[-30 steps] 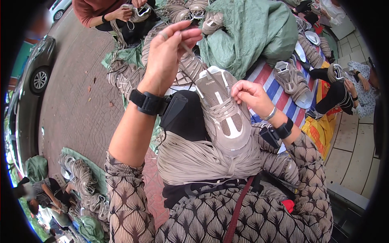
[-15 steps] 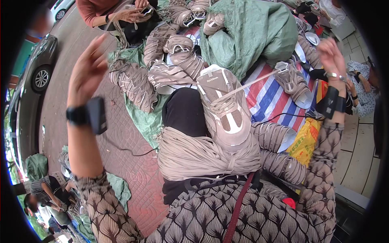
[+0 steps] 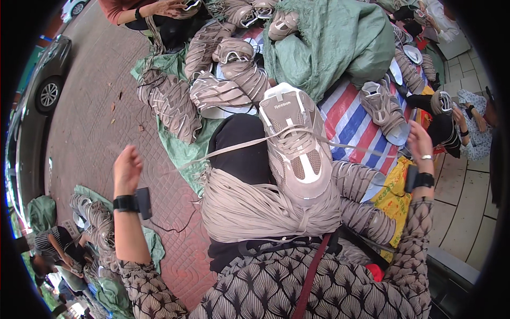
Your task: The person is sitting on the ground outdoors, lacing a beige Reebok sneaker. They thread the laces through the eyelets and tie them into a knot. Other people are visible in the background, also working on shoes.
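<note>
The left hand and right hand are wide apart; I can't tell if either grip holds the lace. Pull evenly, keeping the shoe still.

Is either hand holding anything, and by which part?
It cannot be told: the shoelace fades from view short of the left hand and right hand.
</note>
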`<state>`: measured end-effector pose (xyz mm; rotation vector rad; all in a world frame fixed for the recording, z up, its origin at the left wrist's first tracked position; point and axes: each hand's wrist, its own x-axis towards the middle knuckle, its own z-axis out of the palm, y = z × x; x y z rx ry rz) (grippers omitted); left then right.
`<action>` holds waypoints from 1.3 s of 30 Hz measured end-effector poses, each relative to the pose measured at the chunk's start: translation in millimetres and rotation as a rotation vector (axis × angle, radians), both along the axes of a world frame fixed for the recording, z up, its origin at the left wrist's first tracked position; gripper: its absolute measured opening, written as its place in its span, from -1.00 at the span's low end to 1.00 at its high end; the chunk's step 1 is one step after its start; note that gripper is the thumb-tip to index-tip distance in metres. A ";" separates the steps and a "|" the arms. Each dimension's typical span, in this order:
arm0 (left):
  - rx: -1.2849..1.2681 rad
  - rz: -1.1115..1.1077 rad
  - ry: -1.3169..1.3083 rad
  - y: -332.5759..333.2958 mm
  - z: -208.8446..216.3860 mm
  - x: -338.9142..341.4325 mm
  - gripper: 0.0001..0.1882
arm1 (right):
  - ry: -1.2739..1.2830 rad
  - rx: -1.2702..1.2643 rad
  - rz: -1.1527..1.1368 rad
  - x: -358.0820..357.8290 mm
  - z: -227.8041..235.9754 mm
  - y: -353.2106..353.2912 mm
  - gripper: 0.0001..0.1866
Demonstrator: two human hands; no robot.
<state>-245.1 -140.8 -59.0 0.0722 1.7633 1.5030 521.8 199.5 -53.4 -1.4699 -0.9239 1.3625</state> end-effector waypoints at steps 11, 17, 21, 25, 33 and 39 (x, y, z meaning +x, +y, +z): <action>0.132 -1.123 1.110 132.4 37.1 246.3 -0.66 | -0.373 0.185 1.247 -260.7 49.9 -62.9 -0.60; 0.074 -1.239 1.009 133.9 50.1 254.4 -0.69 | -0.457 0.014 1.374 -278.8 58.2 -56.1 -0.58; 0.217 -1.147 0.568 130.9 35.5 248.5 -0.68 | -0.423 0.052 1.369 -281.3 43.6 -52.6 -0.57; 0.070 -1.091 0.018 132.0 39.3 240.6 -0.68 | -0.807 0.501 1.315 -288.1 46.8 -55.2 -0.66; 0.078 -1.052 0.555 127.6 32.2 240.6 -0.78 | -1.009 0.601 1.244 -296.0 41.0 -77.9 -0.69; 0.156 -0.930 0.442 124.6 19.5 225.8 -0.82 | -1.192 0.784 1.210 -303.1 45.1 -83.8 -0.67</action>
